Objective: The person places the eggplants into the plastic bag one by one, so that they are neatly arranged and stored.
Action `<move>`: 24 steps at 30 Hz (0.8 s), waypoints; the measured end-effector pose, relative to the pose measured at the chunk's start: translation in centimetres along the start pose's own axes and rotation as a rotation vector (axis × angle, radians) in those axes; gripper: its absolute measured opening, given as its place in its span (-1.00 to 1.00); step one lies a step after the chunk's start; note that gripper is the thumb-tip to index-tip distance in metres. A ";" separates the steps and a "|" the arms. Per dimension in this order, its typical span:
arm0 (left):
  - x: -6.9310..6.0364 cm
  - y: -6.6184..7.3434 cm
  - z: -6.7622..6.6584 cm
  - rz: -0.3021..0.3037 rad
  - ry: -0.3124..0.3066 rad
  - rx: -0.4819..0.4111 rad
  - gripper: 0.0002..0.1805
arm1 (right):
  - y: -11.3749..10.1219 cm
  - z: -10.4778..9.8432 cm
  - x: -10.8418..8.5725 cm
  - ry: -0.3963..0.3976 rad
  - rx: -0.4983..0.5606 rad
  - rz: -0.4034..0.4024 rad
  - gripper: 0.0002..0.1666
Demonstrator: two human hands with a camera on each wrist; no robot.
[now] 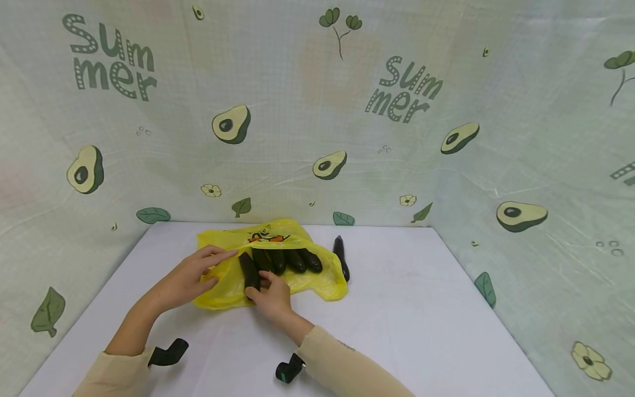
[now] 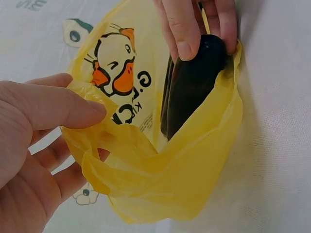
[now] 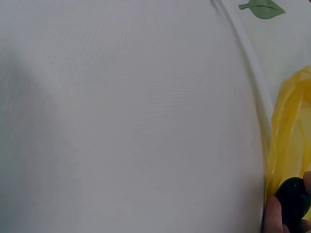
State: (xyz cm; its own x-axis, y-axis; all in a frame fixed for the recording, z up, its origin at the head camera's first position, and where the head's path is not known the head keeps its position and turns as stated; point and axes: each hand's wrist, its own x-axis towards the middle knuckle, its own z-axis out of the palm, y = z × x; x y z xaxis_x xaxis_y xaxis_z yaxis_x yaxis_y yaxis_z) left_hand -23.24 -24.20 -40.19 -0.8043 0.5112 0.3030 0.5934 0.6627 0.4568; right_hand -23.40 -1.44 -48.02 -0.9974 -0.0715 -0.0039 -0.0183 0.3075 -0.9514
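Observation:
A yellow plastic bag [image 1: 292, 231] with a printed cartoon duck lies on the white table, its mouth facing me. My left hand [image 2: 34, 141] pinches the bag's rim between thumb and fingers, at its left side. At the mouth, my right hand [image 1: 274, 298] grips the near end of a dark, glossy long vegetable [image 2: 194, 87], thumb on one side and fingers on the other. Several more dark long vegetables [image 1: 296, 261] lie side by side within the bag, their far ends hidden under the plastic. In the right wrist view only fingertips and the held vegetable's end [image 3: 293, 199] show.
Another dark long vegetable [image 1: 341, 258] lies outside the bag, by its right side. A printed cloth [image 1: 278, 165] with avocados and leaves hangs behind and beside the white table [image 1: 397, 320]. Black wrist-camera mounts [image 1: 168, 353] stick out from both sleeves.

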 end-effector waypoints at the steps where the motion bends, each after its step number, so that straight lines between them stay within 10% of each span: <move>1: 0.0 0.0 0.0 0.003 0.001 0.000 -0.21 | 0.0 0.0 0.0 0.001 -0.002 -0.006 -0.33; 24: 0.0 -0.2 0.0 0.026 0.008 -0.013 -0.20 | 0.3 -0.3 -0.4 -0.034 -0.045 -0.066 -0.24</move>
State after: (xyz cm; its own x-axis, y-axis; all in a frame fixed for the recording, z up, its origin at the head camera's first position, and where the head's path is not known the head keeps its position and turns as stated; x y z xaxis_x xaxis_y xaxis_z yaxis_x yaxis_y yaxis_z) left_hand -23.31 -24.33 -40.31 -0.7890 0.5235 0.3216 0.6134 0.6425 0.4593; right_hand -23.05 -1.03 -48.26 -0.9910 -0.1253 0.0474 -0.0881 0.3435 -0.9350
